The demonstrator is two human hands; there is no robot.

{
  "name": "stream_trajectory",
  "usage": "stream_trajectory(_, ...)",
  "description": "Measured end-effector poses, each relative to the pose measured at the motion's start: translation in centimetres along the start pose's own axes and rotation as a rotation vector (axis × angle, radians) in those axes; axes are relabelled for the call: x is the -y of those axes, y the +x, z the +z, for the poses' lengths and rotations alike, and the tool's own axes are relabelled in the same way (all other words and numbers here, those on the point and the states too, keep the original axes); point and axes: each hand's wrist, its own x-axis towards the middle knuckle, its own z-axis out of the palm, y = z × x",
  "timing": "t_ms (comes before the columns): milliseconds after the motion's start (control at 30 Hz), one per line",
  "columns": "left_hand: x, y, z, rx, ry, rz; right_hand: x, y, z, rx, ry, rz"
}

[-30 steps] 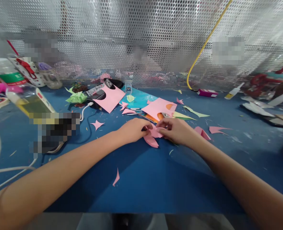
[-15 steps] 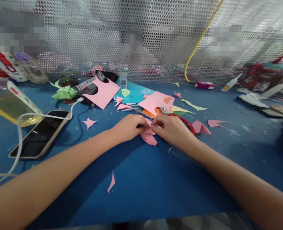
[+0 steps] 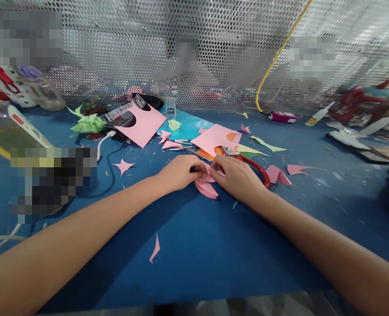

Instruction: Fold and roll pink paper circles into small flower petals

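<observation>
Between my hands, low over the blue table, is a small pink paper piece (image 3: pixel 208 176) with its middle partly hidden by fingers. My left hand (image 3: pixel 184 172) pinches its left side. From the right, my right hand (image 3: pixel 235 174) has its fingertips closed on the same paper. Just below them lie stacked, curved pink paper petals (image 3: pixel 207 189), which seem to overlap the held piece. Scissors with red-orange handles (image 3: pixel 258 169) rest behind my right hand, their blades partly over a cut pink sheet (image 3: pixel 216 137).
Pink scraps (image 3: pixel 124 166) are scattered around, with a thin sliver (image 3: pixel 155 249) near the front. Another cut pink sheet (image 3: pixel 145 123) leans on dark items at the back. Crumpled green paper (image 3: pixel 88 124) lies left; a purple box (image 3: pixel 282 117) stands by the perforated metal panel (image 3: pixel 221 52).
The view has shifted slightly. My fingers have moved a little on the pink paper, with the right fingertips lower and flatter. Both hands stay at the same spot.
</observation>
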Motion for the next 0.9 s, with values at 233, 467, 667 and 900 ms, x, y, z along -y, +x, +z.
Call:
stream_trajectory(233, -0.2, -0.1, 0.1, -0.019, 0.021, 0.034, 0.4, 0.1, 0.4, 0.008, -0.035, -0.026)
stream_trajectory(467, -0.5, -0.1, -0.1, -0.012, 0.040, 0.041, -1.9, 0.3, -1.3, -0.069, 0.070, -0.016)
stream_trajectory(667, -0.4, -0.2, 0.0, -0.018, 0.048, 0.028, -2.9, -0.2, -2.0, 0.047, 0.150, -0.168)
stream_trajectory(900, -0.3, -0.7, 0.3, -0.078, 0.069, -0.044, -1.3, -0.9, -1.8, 0.025, 0.115, -0.146)
